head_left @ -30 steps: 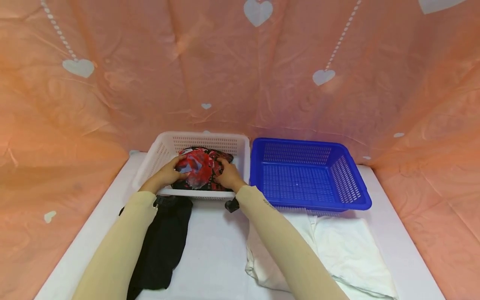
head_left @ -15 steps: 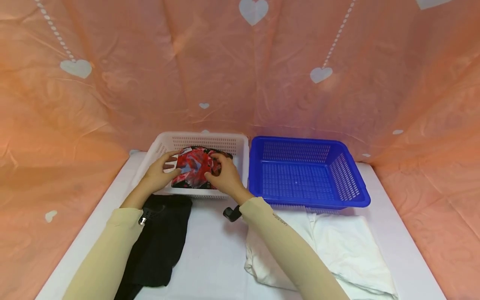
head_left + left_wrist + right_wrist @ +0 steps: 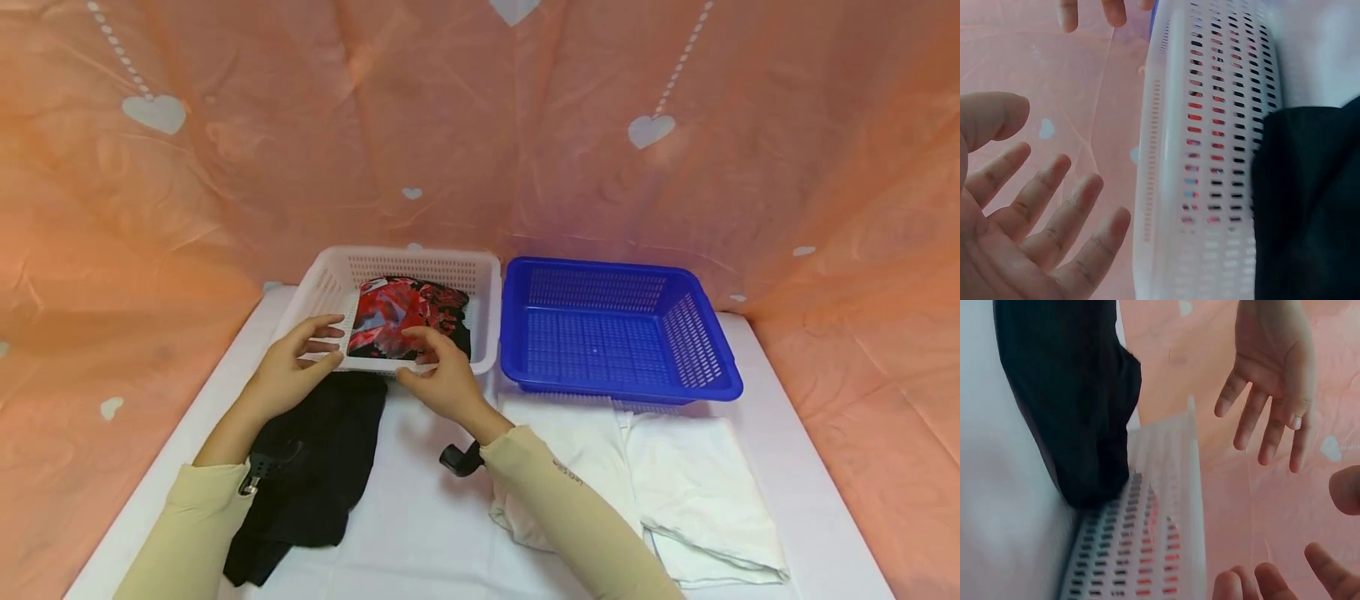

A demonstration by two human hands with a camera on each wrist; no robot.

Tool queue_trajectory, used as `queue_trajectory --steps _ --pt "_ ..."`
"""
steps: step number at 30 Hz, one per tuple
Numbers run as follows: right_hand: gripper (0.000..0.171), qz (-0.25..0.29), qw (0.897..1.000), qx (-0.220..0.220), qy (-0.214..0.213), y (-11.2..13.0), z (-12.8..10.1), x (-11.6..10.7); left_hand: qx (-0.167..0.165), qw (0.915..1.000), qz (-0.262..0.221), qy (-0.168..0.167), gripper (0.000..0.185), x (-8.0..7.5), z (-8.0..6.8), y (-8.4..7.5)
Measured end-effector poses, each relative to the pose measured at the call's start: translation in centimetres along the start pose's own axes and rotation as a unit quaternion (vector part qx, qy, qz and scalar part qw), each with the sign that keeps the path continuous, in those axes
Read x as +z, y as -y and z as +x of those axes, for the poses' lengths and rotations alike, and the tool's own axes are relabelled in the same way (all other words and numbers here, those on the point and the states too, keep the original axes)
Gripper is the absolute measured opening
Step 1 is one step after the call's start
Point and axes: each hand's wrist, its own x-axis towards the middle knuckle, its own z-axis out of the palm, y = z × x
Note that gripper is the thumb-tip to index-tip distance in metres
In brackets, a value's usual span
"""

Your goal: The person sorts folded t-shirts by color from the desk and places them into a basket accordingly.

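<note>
Partly hidden: red garment [image 3: 397, 317] in white basket [image 3: 330, 283]

On the table [image 3: 420, 533], two baskets stand side by side along the far edge. A folded garment [image 3: 405, 321] lies in the left basket [image 3: 330, 283]. Cloths lie before each basket.

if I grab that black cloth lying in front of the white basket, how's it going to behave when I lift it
The black cloth will probably go floppy and hang down: it lies rumpled and flat on the white table. It looks thin, so likely light. Its far end lies against the white basket, so lifting may nudge the basket slightly.
</note>
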Motion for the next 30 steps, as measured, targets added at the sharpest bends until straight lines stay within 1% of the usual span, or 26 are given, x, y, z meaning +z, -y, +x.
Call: queue_trajectory --steps 5,9,15,19,22,24,30 --pt "0.048 0.034 0.999 0.024 0.015 -0.1 -1.1 0.9 -0.011 0.9998 0.017 -0.005 0.049 -0.3 -1.6 0.7" --pt "0.05 0.04 0.998 0.046 0.026 -0.4 -1.8 1.8 -0.024 0.9993 0.025 -0.012 0.048 -0.8 -3.0 1.6" --pt "0.052 0.038 0.996 0.062 0.045 -1.3 -2.8 3.6 -0.038 0.9985 0.031 -0.023 0.049 -1.6 -5.4 3.9" --pt "0.052 0.047 0.995 0.069 0.047 -2.2 -3.2 4.8 -0.064 0.9959 0.059 -0.025 0.05 -2.2 -6.7 5.5" --pt "0.053 0.047 0.994 0.084 0.044 -2.7 -3.4 5.5 -0.096 0.992 0.081 -0.012 0.052 -2.8 -7.4 6.3" --pt "0.054 0.048 0.993 0.097 0.043 -3.0 -3.5 5.9 -0.115 0.9896 0.087 0.002 0.054 -3.1 -7.8 6.9" --pt "0.057 0.058 0.989 0.13 0.043 -3.6 -3.8 7.0 -0.163 0.9825 0.074 0.053 0.063 -3.5 -9.2 8.7"
